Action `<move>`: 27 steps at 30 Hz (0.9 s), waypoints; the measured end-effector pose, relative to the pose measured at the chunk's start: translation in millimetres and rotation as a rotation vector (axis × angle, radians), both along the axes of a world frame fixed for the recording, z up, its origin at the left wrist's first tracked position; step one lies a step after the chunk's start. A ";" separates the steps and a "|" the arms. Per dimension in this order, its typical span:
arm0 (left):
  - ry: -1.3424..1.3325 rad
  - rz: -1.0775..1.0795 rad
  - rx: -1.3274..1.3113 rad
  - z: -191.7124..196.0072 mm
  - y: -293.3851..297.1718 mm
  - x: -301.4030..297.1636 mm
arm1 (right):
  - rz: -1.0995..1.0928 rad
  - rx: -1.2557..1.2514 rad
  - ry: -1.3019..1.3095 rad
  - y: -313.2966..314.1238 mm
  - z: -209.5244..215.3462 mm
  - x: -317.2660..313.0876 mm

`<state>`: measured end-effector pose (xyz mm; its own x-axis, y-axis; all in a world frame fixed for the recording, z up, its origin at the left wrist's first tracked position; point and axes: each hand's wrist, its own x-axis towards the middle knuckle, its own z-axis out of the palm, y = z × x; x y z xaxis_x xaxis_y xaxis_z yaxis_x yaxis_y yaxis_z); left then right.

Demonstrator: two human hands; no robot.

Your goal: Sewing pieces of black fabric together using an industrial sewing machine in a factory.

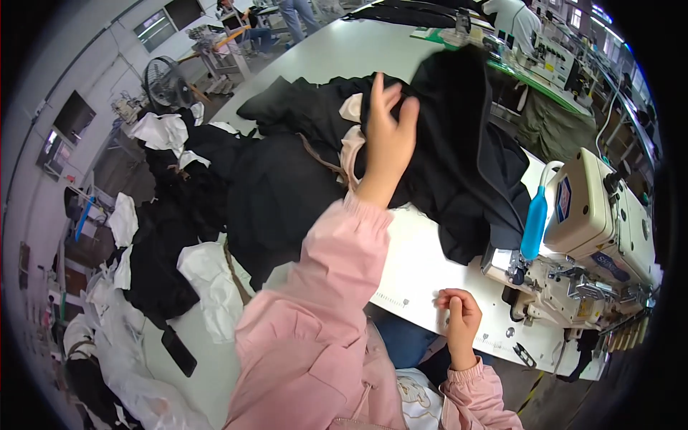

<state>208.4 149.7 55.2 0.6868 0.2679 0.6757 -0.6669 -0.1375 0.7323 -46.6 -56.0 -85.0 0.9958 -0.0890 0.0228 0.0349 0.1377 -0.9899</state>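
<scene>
My left hand (390, 136) reaches forward over the heap of black garments (287, 186), its fingers spread and nothing visibly held. Just to its right a black cloth piece (455, 115) stands up, blurred at its top edge, and drapes down toward the sewing machine (588, 208). Cream fabric pieces (351, 147) show beside my left wrist, among the black cloth. Near the front edge of the white table, my right hand (464, 322) hovers or rests with its fingers curled in loosely. I make out nothing in it.
A blue tube-shaped piece (534, 223) hangs at the machine. Small thread snips (524, 354) lie near the table's front edge. White fabric pieces (213, 279), a dark phone-like slab (178, 351) and clear plastic (125, 351) are at left. Another person (514, 21) sits beyond.
</scene>
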 end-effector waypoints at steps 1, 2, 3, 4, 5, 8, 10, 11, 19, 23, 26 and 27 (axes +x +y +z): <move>0.034 0.189 0.200 -25.3 13.0 -7.1 | -0.013 0.000 0.001 -3.6 -0.3 0.1; 0.059 0.450 0.516 -44.6 35.8 -24.0 | -0.007 -0.001 -0.005 -4.3 -0.3 0.0; 0.182 0.604 0.704 -63.6 54.1 -42.8 | -0.003 -0.001 -0.009 -5.8 -1.1 0.2; 0.331 0.731 0.798 -85.1 89.0 -59.5 | 0.031 0.015 -0.016 -1.1 0.1 0.2; 0.594 0.843 0.808 -101.1 104.1 -75.0 | 0.033 -0.002 -0.025 -2.5 1.8 0.0; 0.678 0.778 0.823 -135.8 164.9 -96.4 | 0.041 -0.006 -0.040 -1.4 3.8 0.4; 0.598 0.702 0.703 -137.9 179.1 -95.5 | 0.055 -0.026 -0.059 -1.3 2.0 0.9; 0.513 0.616 0.571 -131.3 178.4 -92.4 | 0.042 -0.027 -0.061 -1.2 0.9 1.3; 0.310 0.217 0.473 -66.6 73.3 -190.1 | 0.108 0.056 -0.063 -8.2 4.9 -3.2; 0.209 -0.130 0.671 -68.3 5.3 -248.8 | 0.308 0.059 -0.129 15.1 28.7 10.7; 0.141 -0.172 0.691 -74.5 -15.0 -252.0 | 0.370 -0.154 0.029 16.1 22.9 6.9; 0.141 -0.183 0.676 -77.7 -14.0 -246.5 | 0.328 -0.263 -0.078 18.0 18.2 0.9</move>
<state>-38.0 135.7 -22.5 0.7734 -0.3066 0.5549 -0.6284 -0.4864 0.6071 -45.7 -38.0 -66.8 0.9647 0.2513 0.0784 0.1073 -0.1033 -0.9888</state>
